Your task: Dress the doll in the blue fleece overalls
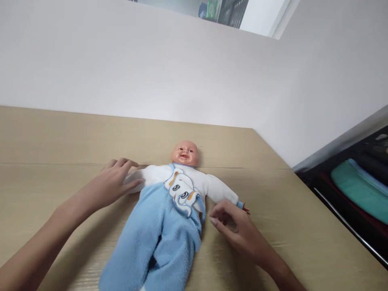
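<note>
While the doll [169,202] lies face up mid-table [60,137], head toward twelve o'clock, your left hand [113,182] rests flat, fingers released, on its sleeve at nine o'clock. Your right hand [236,226] curls loosely by the other sleeve at three o'clock, grasping nothing. Keep both sleeves spread evenly and the blue overalls [157,238] flat.

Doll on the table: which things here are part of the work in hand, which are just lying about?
In hand:
doll in blue fleece romper
left hand, flat on the doll's white sleeve
right hand, beside the doll's other sleeve cuff
wooden table

Lying about:
teal folded cloth in the dark rack to the right
shelving beyond the wall
</note>
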`<state>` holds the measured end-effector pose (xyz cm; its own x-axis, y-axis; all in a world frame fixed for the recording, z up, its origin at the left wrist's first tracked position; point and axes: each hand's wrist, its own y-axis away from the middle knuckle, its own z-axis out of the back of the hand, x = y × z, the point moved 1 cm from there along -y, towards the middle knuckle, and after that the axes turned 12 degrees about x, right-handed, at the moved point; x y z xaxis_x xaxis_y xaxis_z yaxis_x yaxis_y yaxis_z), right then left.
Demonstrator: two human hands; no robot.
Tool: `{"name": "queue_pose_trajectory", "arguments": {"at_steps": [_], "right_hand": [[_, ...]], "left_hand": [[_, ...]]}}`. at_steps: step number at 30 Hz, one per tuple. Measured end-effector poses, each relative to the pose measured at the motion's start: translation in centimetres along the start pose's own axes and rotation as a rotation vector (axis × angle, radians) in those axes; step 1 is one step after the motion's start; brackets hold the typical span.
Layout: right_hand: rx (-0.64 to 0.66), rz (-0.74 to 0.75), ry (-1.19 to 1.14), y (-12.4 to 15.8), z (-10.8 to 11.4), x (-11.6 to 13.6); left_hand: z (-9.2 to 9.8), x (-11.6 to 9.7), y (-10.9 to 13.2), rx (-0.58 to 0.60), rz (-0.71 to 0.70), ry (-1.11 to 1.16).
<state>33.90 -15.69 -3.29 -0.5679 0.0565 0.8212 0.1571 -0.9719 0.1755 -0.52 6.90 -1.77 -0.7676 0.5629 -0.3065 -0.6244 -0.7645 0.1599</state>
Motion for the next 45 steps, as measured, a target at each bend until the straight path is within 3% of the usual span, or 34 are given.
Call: {"name": "queue_pose_trajectory", "arguments": {"at_steps": [2, 7, 10, 13, 15, 19, 21, 25, 29, 31, 34, 36, 40, 45], "right_hand": [[-0.001, -0.022, 0.021, 0.8, 0.4, -0.5], [-0.052, -0.082, 0.075, 1.6, 1.6, -1.5], [-0.153, -0.031, 0.213, 1.4, 2.3, -2.2], [-0.329, 0.010, 0.420, 1.6, 3.1, -3.7], [-0.318, -0.015, 0.437, 1.8, 3.3, -4.8], [-0.180, -0.103, 0.172, 2.0, 3.4, -5.4], [-0.256, -0.100, 0.097, 1.7, 3.7, -4.7], [-0.492, 0.073, 0.124, -0.2, 3.4, -2.9], [-0.331, 0.297, 0.203, -2.8, 0.7, -1.7], [-0.277, 0.345, 0.178, -3.4, -0.8, -1.5], [-0.246, 0.345, 0.024, -3.3, -2.0, -1.5], [-0.180, 0.379, -0.203, -3.0, -2.3, -1.8], [-0.112, 0.377, -0.669, -3.1, -2.7, -2.6], [-0.170, 0.263, -0.625, -3.2, -3.1, -2.5]], "left_hand": [[1.1, -3.4, 0.8, -0.036, -0.141, 0.087], [2.1, -12.3, 1.1, 0.121, -0.571, 0.103], [0.8, -15.5, -0.5, 0.153, -0.654, -0.026], [-0.8, -17.1, -2.3, 0.205, -0.686, -0.156], [-1.6, -17.7, -3.2, 0.230, -0.679, -0.204], [-2.2, -18.1, -3.7, 0.188, -0.719, -0.246], [-2.4, -17.9, -3.7, 0.146, -0.798, -0.262], [-2.7, -17.2, -3.3, 0.019, -0.944, -0.244], [-2.9, -16.5, -2.7, -0.162, -1.024, -0.128], [-2.9, -16.4, -2.7, -0.185, -1.010, -0.034], [-2.7, -16.7, -3.2, -0.062, -0.901, 0.201], [-2.6, -17.1, -3.7, 0.024, -0.801, 0.340], [-2.7, -17.6, -4.6, 0.088, -0.632, 0.402], [-2.7, -17.5, -4.7, 0.233, -0.594, 0.368]]}}
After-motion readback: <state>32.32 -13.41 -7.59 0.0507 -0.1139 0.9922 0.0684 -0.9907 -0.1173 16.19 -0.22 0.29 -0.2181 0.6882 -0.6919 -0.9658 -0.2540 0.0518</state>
